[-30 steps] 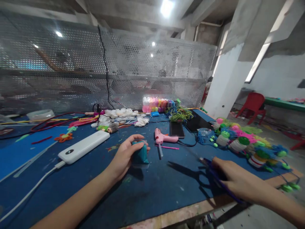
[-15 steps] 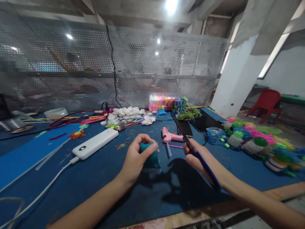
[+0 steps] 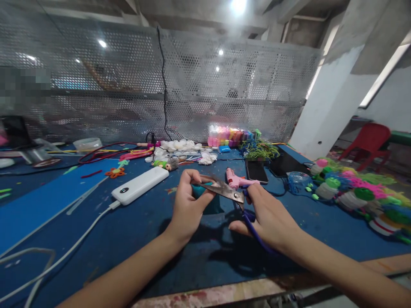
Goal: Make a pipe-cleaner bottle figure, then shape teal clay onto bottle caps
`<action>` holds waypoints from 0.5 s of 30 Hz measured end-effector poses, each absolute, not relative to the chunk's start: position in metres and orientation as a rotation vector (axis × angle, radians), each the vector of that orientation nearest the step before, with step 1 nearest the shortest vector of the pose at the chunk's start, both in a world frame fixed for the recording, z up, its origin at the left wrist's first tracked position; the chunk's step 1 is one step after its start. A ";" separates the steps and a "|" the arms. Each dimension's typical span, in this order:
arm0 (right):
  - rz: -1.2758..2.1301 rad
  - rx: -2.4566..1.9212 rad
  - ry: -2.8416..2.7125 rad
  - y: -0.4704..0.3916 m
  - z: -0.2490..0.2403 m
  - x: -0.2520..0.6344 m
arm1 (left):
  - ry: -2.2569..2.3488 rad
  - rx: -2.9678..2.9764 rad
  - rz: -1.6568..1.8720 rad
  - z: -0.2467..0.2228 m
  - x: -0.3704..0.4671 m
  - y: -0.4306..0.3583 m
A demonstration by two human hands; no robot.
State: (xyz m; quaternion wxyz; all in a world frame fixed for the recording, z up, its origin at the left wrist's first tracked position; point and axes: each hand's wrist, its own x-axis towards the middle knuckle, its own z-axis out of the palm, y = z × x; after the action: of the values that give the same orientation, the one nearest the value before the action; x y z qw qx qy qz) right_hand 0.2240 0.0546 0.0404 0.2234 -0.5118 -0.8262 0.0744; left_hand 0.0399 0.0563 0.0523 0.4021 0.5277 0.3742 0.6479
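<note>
Left hand [image 3: 190, 206] grips the teal packet [image 3: 214, 206] at centre frame, seemingly steadying it beneath scissors [image 3: 228, 192] held by the right hand [image 3: 272, 218].

"Where could a hand pass on the left?"
"Over the bare table [image 3: 128, 235] between the power bank [image 3: 139, 187] and the left hand [image 3: 189, 205] with its packet [image 3: 214, 206]; a white cable [image 3: 80, 239] crosses farther left."
"And straight ahead?"
"Scissors [image 3: 236, 196] block the gap between that hand and the right hand [image 3: 269, 218], with the glue gun [image 3: 236, 181] and phone [image 3: 258, 173] behind."
"On the right?"
"Open table up to the toy figures [image 3: 349, 200]."
</note>
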 end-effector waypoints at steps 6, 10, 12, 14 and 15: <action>0.172 -1.411 -2.306 0.053 0.040 0.222 | 0.931 1.399 1.641 0.055 0.039 0.056; 0.305 -1.438 -2.321 0.051 0.041 0.223 | 0.964 1.424 1.641 0.054 0.039 0.058; 0.365 -1.418 -2.312 0.050 0.041 0.223 | 0.994 1.429 1.643 0.054 0.039 0.058; 0.373 -1.404 -2.302 0.049 0.042 0.223 | 1.006 1.426 1.633 0.055 0.040 0.057; 0.363 -1.409 -2.299 0.048 0.042 0.223 | 1.005 1.420 1.627 0.055 0.040 0.057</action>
State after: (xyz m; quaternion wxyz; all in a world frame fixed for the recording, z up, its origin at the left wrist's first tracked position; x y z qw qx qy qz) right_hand 0.2227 0.0482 0.0420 0.2090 -0.5067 -0.8262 0.1303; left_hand 0.0398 0.0569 0.0550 0.3706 0.5538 0.3917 0.6345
